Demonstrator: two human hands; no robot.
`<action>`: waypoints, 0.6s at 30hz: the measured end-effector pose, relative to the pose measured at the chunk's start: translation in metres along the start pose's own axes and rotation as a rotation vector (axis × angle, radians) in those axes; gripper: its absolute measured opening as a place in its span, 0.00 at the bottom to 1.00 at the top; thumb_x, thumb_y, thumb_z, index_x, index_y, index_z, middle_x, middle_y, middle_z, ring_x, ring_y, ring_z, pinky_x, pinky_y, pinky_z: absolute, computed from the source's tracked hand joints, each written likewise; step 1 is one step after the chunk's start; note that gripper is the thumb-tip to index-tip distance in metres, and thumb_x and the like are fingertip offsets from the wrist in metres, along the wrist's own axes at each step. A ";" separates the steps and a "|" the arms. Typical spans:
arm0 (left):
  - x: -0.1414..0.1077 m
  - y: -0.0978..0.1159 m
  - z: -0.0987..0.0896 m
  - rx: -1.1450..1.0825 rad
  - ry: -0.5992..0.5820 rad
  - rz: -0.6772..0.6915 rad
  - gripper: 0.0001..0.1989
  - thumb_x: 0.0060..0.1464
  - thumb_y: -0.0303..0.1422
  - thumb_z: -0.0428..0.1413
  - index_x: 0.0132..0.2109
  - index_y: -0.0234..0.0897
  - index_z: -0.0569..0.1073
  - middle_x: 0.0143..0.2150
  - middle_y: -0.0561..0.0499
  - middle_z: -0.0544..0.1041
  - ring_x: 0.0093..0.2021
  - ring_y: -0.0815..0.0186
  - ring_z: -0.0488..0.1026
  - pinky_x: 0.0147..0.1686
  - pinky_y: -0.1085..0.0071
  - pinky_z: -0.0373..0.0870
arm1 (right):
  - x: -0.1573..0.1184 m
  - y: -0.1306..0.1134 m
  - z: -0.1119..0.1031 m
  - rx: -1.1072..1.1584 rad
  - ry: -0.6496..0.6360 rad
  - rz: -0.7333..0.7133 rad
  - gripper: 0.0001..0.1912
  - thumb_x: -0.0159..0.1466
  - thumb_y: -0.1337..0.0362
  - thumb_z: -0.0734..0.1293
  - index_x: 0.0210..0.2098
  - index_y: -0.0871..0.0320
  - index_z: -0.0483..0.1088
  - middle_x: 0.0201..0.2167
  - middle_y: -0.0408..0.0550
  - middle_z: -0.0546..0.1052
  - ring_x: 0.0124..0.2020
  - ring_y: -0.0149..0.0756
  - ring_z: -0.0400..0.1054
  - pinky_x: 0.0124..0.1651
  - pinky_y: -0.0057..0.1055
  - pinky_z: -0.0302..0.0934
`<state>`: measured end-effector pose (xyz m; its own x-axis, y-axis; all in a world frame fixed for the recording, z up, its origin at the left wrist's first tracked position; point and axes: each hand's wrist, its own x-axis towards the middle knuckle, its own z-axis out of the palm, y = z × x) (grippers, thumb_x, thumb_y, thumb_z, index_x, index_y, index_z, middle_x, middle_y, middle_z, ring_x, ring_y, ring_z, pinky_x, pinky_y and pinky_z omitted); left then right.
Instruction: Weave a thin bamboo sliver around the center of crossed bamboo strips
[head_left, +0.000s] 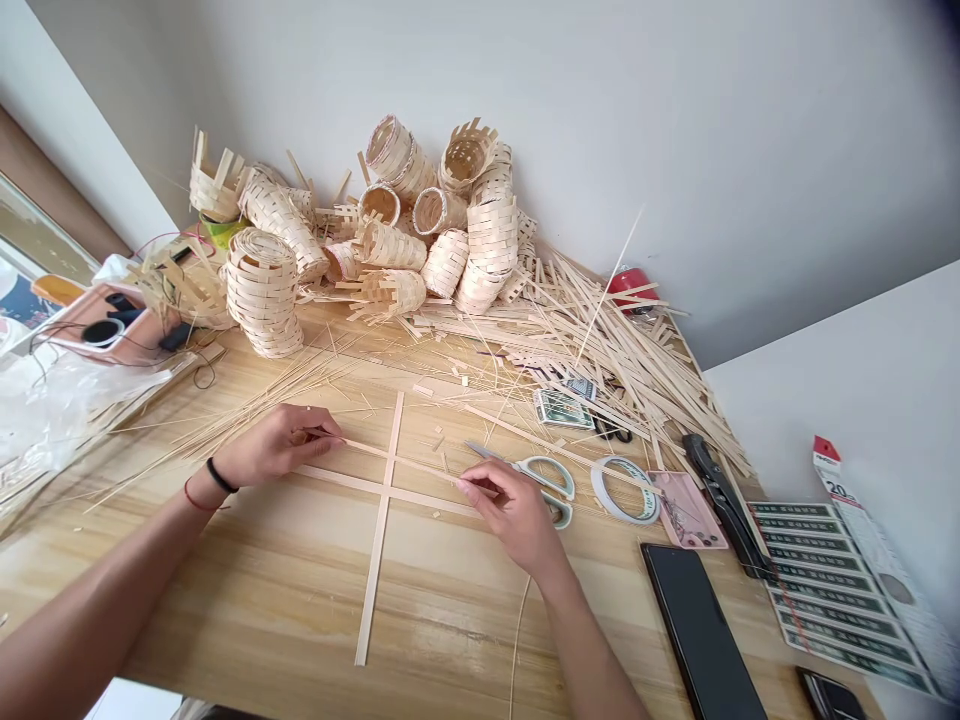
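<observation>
Hands reach in from the lower edge, left hand [276,445] and right hand [510,515] pinching opposite ends of a thin bamboo strip [401,462] across a flat bamboo cross [379,570] mid-table; fingertips [459,482] hide both ends.

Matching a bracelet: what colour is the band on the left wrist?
A black band, with a thin red cord beside it; head view.

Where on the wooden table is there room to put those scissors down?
Bare wood shows on the table below the left hand, left of the long bamboo strip. More shows between that strip and the black phone, below the right hand. It is crowded at the back, where woven baskets and loose strips pile up.
</observation>
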<state>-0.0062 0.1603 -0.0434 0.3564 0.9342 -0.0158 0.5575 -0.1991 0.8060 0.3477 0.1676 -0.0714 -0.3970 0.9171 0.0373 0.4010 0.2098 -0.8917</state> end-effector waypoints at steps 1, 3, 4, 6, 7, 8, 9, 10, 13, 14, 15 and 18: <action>-0.001 0.000 -0.001 0.006 0.046 0.017 0.10 0.65 0.39 0.58 0.40 0.39 0.79 0.32 0.53 0.80 0.31 0.67 0.75 0.33 0.74 0.69 | 0.000 0.000 0.000 0.002 -0.005 -0.008 0.11 0.69 0.57 0.68 0.32 0.55 0.74 0.30 0.47 0.74 0.31 0.38 0.67 0.31 0.31 0.60; -0.002 0.001 -0.003 0.019 0.159 0.046 0.08 0.64 0.38 0.60 0.44 0.40 0.78 0.35 0.53 0.80 0.35 0.66 0.76 0.37 0.73 0.70 | -0.001 0.000 -0.001 0.005 -0.010 -0.019 0.12 0.69 0.57 0.68 0.31 0.55 0.74 0.29 0.46 0.73 0.30 0.37 0.66 0.31 0.31 0.58; -0.003 0.001 -0.004 0.024 0.224 0.059 0.08 0.64 0.38 0.60 0.47 0.40 0.77 0.36 0.52 0.79 0.36 0.66 0.76 0.38 0.72 0.71 | -0.001 0.000 -0.001 0.006 -0.006 -0.022 0.12 0.70 0.57 0.68 0.31 0.55 0.74 0.29 0.46 0.73 0.30 0.37 0.66 0.31 0.31 0.58; -0.003 0.000 -0.006 0.033 0.348 0.085 0.12 0.66 0.37 0.59 0.53 0.39 0.72 0.37 0.52 0.77 0.37 0.66 0.76 0.39 0.71 0.71 | -0.002 0.002 -0.003 0.005 0.017 -0.021 0.12 0.70 0.57 0.67 0.32 0.54 0.73 0.30 0.46 0.73 0.31 0.37 0.66 0.33 0.32 0.59; -0.004 0.001 -0.007 0.042 0.397 0.100 0.12 0.67 0.37 0.58 0.54 0.39 0.70 0.37 0.52 0.76 0.37 0.66 0.75 0.39 0.71 0.72 | -0.001 0.003 -0.003 0.004 0.036 -0.018 0.12 0.70 0.57 0.67 0.32 0.54 0.73 0.30 0.46 0.73 0.32 0.38 0.66 0.34 0.32 0.60; -0.004 0.001 -0.006 0.056 0.435 0.116 0.12 0.67 0.35 0.57 0.55 0.39 0.70 0.37 0.53 0.75 0.37 0.66 0.74 0.40 0.70 0.71 | -0.001 0.006 -0.004 0.002 0.059 -0.013 0.12 0.70 0.56 0.67 0.33 0.54 0.73 0.31 0.46 0.73 0.32 0.38 0.67 0.36 0.33 0.60; -0.004 0.003 -0.005 0.075 0.456 0.134 0.10 0.68 0.34 0.57 0.54 0.39 0.70 0.37 0.52 0.74 0.37 0.66 0.73 0.40 0.70 0.71 | 0.000 0.008 -0.005 0.001 0.086 -0.007 0.12 0.70 0.56 0.67 0.34 0.54 0.73 0.31 0.46 0.74 0.33 0.38 0.67 0.37 0.33 0.61; -0.004 0.005 -0.002 0.095 0.451 0.155 0.08 0.68 0.32 0.57 0.52 0.39 0.71 0.38 0.52 0.74 0.37 0.66 0.73 0.40 0.70 0.70 | 0.000 0.012 -0.007 -0.001 0.113 0.001 0.12 0.70 0.56 0.66 0.34 0.55 0.73 0.32 0.46 0.74 0.34 0.39 0.68 0.39 0.34 0.62; -0.005 0.015 0.016 0.136 0.289 0.249 0.03 0.68 0.29 0.56 0.45 0.39 0.74 0.40 0.50 0.75 0.40 0.66 0.74 0.42 0.70 0.71 | 0.004 0.023 -0.013 -0.003 0.198 0.029 0.12 0.70 0.54 0.67 0.35 0.55 0.72 0.33 0.46 0.75 0.36 0.40 0.70 0.41 0.35 0.64; -0.006 0.018 0.024 0.138 0.214 0.288 0.04 0.68 0.29 0.55 0.44 0.39 0.75 0.41 0.50 0.76 0.42 0.65 0.74 0.44 0.69 0.72 | 0.005 0.027 -0.015 -0.004 0.228 0.038 0.12 0.69 0.53 0.67 0.36 0.55 0.72 0.33 0.47 0.75 0.36 0.41 0.70 0.42 0.35 0.64; -0.007 0.020 0.033 0.144 0.145 0.324 0.05 0.68 0.29 0.54 0.45 0.40 0.76 0.43 0.49 0.76 0.44 0.64 0.75 0.46 0.68 0.73 | 0.007 0.031 -0.018 -0.004 0.260 0.046 0.13 0.69 0.52 0.67 0.36 0.55 0.72 0.34 0.47 0.76 0.37 0.41 0.71 0.43 0.35 0.65; -0.010 0.023 0.056 0.180 0.012 0.387 0.09 0.66 0.30 0.57 0.52 0.41 0.76 0.52 0.44 0.76 0.53 0.58 0.74 0.55 0.61 0.72 | 0.011 0.040 -0.024 -0.004 0.341 0.063 0.16 0.68 0.49 0.67 0.37 0.56 0.71 0.36 0.49 0.77 0.40 0.43 0.72 0.45 0.37 0.66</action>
<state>0.0452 0.1295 -0.0578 0.5572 0.7835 0.2750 0.5067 -0.5832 0.6349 0.3788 0.1944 -0.0959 -0.0730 0.9887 0.1311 0.4199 0.1497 -0.8951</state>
